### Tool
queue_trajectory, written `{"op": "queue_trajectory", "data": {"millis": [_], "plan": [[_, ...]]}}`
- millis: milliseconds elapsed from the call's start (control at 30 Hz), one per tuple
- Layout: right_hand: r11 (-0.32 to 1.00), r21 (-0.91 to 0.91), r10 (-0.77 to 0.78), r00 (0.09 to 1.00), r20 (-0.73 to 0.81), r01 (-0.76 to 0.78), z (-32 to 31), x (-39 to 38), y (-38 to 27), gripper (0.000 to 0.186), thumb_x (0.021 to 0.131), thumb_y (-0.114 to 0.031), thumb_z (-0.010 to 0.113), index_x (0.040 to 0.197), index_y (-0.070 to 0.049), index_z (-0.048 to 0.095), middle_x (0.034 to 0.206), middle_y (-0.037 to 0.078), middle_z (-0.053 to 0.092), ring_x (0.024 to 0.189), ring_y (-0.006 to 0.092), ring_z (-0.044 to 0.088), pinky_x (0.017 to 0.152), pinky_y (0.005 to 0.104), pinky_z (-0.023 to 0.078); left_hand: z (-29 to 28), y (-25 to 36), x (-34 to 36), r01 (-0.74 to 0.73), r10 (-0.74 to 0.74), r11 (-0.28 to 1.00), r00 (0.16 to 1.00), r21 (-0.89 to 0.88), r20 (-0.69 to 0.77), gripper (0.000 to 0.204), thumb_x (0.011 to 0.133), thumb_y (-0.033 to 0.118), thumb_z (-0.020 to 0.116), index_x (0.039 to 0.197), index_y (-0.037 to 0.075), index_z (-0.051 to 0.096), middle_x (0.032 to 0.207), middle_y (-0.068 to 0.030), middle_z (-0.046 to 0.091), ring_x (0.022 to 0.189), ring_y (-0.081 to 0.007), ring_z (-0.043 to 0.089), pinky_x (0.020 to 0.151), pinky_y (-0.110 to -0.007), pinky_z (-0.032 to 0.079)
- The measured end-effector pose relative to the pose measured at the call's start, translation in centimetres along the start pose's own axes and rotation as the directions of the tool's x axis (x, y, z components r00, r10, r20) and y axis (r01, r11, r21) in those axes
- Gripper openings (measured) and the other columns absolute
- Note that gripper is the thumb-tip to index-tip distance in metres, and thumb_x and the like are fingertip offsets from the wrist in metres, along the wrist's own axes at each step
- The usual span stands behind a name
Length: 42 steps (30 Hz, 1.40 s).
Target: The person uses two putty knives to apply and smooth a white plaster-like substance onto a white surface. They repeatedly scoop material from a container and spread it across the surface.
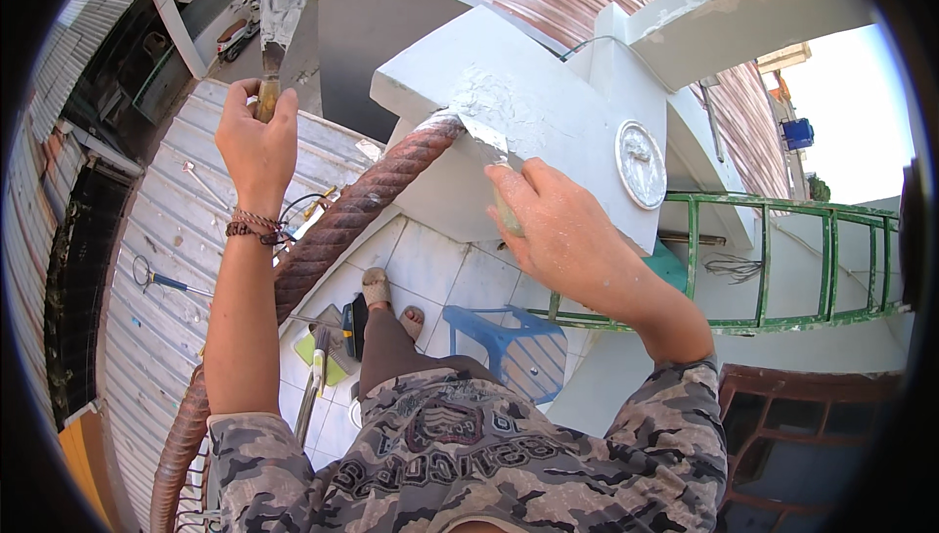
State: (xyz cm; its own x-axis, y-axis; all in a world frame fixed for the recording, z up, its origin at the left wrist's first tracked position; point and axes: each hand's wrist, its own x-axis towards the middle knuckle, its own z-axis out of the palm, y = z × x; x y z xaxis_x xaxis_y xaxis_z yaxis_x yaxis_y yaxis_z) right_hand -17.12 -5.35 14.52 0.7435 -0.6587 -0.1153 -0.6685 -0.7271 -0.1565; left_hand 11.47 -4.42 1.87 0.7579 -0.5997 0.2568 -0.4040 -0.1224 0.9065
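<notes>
Camouflage shirt (469, 465): nearest, with dark lettering across the chest.
Raised scraper (283, 17): broad blade smeared with grey-white paste, darker toward the neck; tan handle.
Lower scraper (486, 142): pale, streaked blade and dull yellowish handle.
Putty patch (501, 98): white, rough and ridged on the smoother white block (416, 68).
Left hand (256, 137): fingers closed round the raised scraper's handle, blade upright above the fist.
Right hand (562, 225): clamped on the lower scraper's handle; blade points up-left, beside the twisted brown rail's (367, 181) top end, just below the patch.
</notes>
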Motion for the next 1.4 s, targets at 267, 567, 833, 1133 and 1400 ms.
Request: {"op": "queue_trajectory", "data": {"millis": [267,567,833,1133,1400], "plan": [[0.992,-0.124,0.023,0.996,-0.083,-0.033,1.9,4.0,2.9,0.042,0.083,-0.007,0.063,0.12,0.007,0.051,0.101,0.022,0.056,0.096,0.0366,0.061,0.08,0.0422,0.053,0.3,0.5,-0.1,0.002,-0.001,1.0,1.0,-0.02,0.002,0.026,0.082,0.019,0.071,0.097,0.0,0.062,0.069,-0.0054,0.062,0.06,-0.0114,0.055,0.059,-0.028,0.047],[0.997,-0.034,0.065,0.984,-0.163,-0.072,-0.8,4.2,2.7,0.037,0.088,-0.011,0.065,0.123,-0.001,0.058,0.097,0.019,0.056,0.09,0.0368,0.059,0.078,0.0433,0.05,-0.4,0.5,-0.1,0.021,-0.021,1.0,1.0,-0.003,-0.011,0.025,0.082,0.018,0.071,0.097,0.0,0.062,0.069,-0.0052,0.062,0.06,-0.0112,0.055,0.059,-0.028,0.047],[1.0,-0.003,-0.029,0.997,-0.075,0.029,0.6,2.6,2.5,0.038,0.087,-0.01,0.066,0.123,0.0,0.058,0.095,0.018,0.056,0.088,0.0366,0.059,0.077,0.043,0.05,-0.2,0.9,-0.4,0.042,-0.042,0.999,0.999,0.02,0.017,0.026,0.083,0.017,0.071,0.097,-0.001,0.061,0.071,-0.0083,0.065,0.061,-0.012,0.057,0.06,-0.029,0.047],[1.0,-0.025,-0.006,0.98,-0.197,0.001,1.4,4.6,6.1,0.035,0.089,-0.011,0.065,0.121,-0.002,0.059,0.095,0.018,0.058,0.086,0.0375,0.06,0.075,0.0436,0.049,0.3,0.8,-0.3,0.032,-0.031,0.999,0.999,-0.023,0.023,0.026,0.083,0.017,0.071,0.097,-0.002,0.061,0.072,-0.0081,0.064,0.062,-0.0107,0.056,0.06,-0.028,0.047],[0.998,0.051,0.048,0.992,-0.115,-0.043,-2.4,3.8,4.9,0.035,0.089,-0.011,0.064,0.123,-0.003,0.059,0.097,0.017,0.057,0.088,0.0355,0.059,0.077,0.0428,0.049,0.0,0.8,-0.4,0.039,-0.039,0.999,0.999,-0.005,0.012,0.025,0.083,0.015,0.072,0.097,-0.002,0.06,0.071,-0.0044,0.062,0.062,-0.0088,0.053,0.058,-0.027,0.045]]}}
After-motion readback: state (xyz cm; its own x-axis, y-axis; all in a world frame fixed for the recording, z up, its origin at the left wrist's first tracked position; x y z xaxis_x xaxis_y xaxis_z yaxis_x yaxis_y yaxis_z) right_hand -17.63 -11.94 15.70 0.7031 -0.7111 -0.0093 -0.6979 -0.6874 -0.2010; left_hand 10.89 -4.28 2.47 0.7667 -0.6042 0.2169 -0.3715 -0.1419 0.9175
